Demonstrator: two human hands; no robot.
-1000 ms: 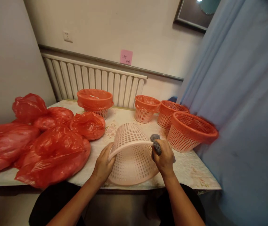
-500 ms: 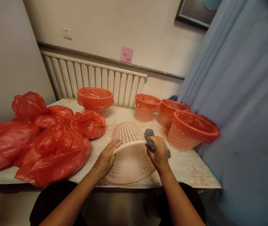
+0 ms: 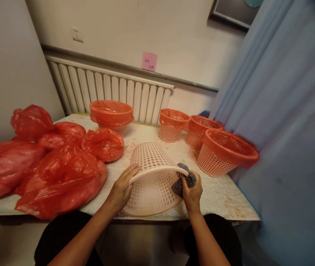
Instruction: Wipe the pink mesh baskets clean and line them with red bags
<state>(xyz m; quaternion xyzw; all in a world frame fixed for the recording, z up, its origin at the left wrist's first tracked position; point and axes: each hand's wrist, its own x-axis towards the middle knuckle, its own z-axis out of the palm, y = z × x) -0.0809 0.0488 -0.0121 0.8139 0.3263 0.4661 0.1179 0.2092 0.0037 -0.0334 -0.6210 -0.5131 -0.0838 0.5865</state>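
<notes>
A pale pink perforated plastic basket [image 3: 153, 157] lies on its side on the table, its wide mouth facing me. My left hand [image 3: 121, 188] grips the rim on the left, fingers on the outside. On the right side of the rim, my right hand [image 3: 193, 192] is closed around a dark grey cloth [image 3: 178, 187]. Folded over the rim, the cloth shows both inside and outside the basket. Part of it is hidden by the fingers.
Several bulging red plastic bags [image 3: 63, 173] fill the table's left side. A red-lined basket [image 3: 111, 114] stands at the back, and three more, the nearest a lined basket [image 3: 223, 155], stand on the right. A blue curtain [image 3: 284, 111] hangs beside the table [image 3: 218, 199].
My right hand has slid the grey cloth down along the rim to the right, and more cloth now shows inside the basket. My left hand still holds the left rim.
</notes>
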